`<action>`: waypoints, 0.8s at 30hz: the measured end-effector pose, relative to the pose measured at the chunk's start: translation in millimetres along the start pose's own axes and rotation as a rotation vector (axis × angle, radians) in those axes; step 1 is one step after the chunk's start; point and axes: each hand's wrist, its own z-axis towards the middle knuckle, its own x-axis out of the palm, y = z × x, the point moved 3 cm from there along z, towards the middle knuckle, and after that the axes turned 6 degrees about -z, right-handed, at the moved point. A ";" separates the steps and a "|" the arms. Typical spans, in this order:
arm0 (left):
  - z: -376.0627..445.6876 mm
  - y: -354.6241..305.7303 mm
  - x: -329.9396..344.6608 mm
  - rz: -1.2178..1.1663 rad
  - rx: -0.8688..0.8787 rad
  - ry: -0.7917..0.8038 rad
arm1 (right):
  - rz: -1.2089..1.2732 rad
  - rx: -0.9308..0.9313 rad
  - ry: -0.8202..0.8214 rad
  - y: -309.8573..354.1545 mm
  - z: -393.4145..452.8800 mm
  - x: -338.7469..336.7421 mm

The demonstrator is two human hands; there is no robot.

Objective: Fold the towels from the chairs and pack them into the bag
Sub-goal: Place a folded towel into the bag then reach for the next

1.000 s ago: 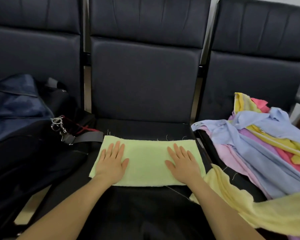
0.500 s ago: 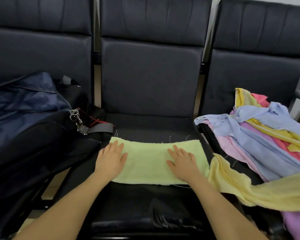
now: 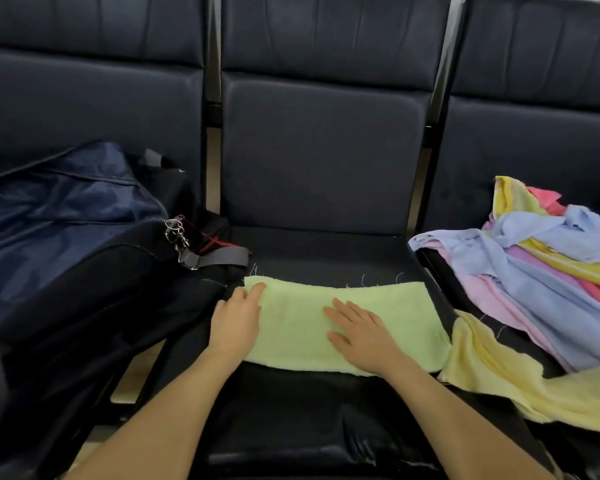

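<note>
A light green towel (image 3: 388, 317), folded into a strip, lies across the middle chair's seat (image 3: 326, 251). My left hand (image 3: 236, 323) rests on the towel's left end, fingers reaching toward its far left corner. My right hand (image 3: 361, 336) lies flat on the middle of the towel with fingers spread. A dark navy and black bag (image 3: 84, 258) sits on the left chair, touching the towel's left end. A loose pile of blue, pink, yellow and red towels (image 3: 548, 271) covers the right chair.
A pale yellow towel (image 3: 499, 375) hangs from the pile over the gap onto the middle seat's right front. A grey strap with a metal clip (image 3: 187, 254) lies on the bag near the towel's far left corner. Dark chair backs (image 3: 323, 150) rise behind.
My left hand has slid out to the towel's left edge. My right hand has moved from the right part toward the towel's middle. The towel still lies flat.
</note>
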 end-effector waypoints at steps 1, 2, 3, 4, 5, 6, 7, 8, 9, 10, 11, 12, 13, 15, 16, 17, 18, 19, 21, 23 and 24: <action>1.8 -1.1 -5.4 -0.074 -0.007 -0.015 | -0.006 0.007 0.014 0.3 1.7 2.0; 3.7 -3.2 -11.1 -0.151 -0.012 -0.035 | -0.008 0.012 0.029 2.0 4.4 3.7; 5.3 -5.5 -16.4 -0.214 -0.007 -0.056 | -0.008 0.015 0.042 5.2 7.6 5.3; 6.9 -7.7 -21.3 -0.255 0.008 -0.076 | -0.004 0.019 0.053 9.9 11.3 6.9; 8.8 -9.2 -25.4 -0.288 0.031 -0.097 | 0.004 0.024 0.062 15.4 15.1 8.2; 10.8 -9.9 -29.3 -0.324 0.054 -0.123 | 0.018 0.030 0.073 21.5 19.0 9.6; 12.4 -10.7 -33.5 -0.363 0.069 -0.147 | 0.038 0.035 0.084 28.1 22.7 10.9; 13.6 -10.7 -37.7 -0.399 0.076 -0.165 | 0.068 0.040 0.091 34.8 26.4 12.1; 14.5 -10.6 -42.0 -0.424 0.080 -0.177 | 0.107 0.041 0.092 41.9 30.0 12.5; 14.6 -10.9 -46.1 -0.438 0.084 -0.186 | 0.151 0.040 0.090 49.3 33.7 11.9; 13.7 -11.9 -49.8 -0.447 0.091 -0.193 | 0.199 0.034 0.089 56.2 36.4 10.6; 11.9 -13.9 -53.2 -0.454 0.103 -0.197 | 0.250 0.025 0.090 62.3 38.1 8.5; 10.2 -16.4 -55.8 -0.460 0.119 -0.201 | 0.311 0.014 0.082 66.3 38.9 6.2; 6.5 -23.6 -59.0 -0.459 0.144 -0.206 | 0.440 0.008 0.039 64.0 35.9 -0.5; 5.3 -27.7 -59.2 -0.456 0.154 -0.208 | 0.449 0.025 0.003 57.8 31.4 -4.6; 4.9 -32.9 -58.2 -0.453 0.166 -0.214 | 0.362 0.050 -0.048 48.4 25.6 -8.5; 4.4 -38.8 -56.3 -0.451 0.176 -0.217 | 0.200 0.084 -0.107 36.3 17.9 -11.7; 4.1 -46.2 -52.8 -0.456 0.182 -0.210 | 0.034 0.117 -0.151 22.9 8.9 -14.3; 3.7 -64.0 -42.6 -0.473 0.182 -0.159 | -0.056 0.184 -0.125 -5.4 -6.0 -11.2; 3.3 -85.3 -29.3 -0.512 0.176 -0.111 | 0.083 0.161 -0.031 -24.3 -16.0 -4.3; 3.3 -95.8 -23.6 -0.547 0.166 -0.102 | 0.167 0.148 -0.033 -30.5 -18.5 -3.8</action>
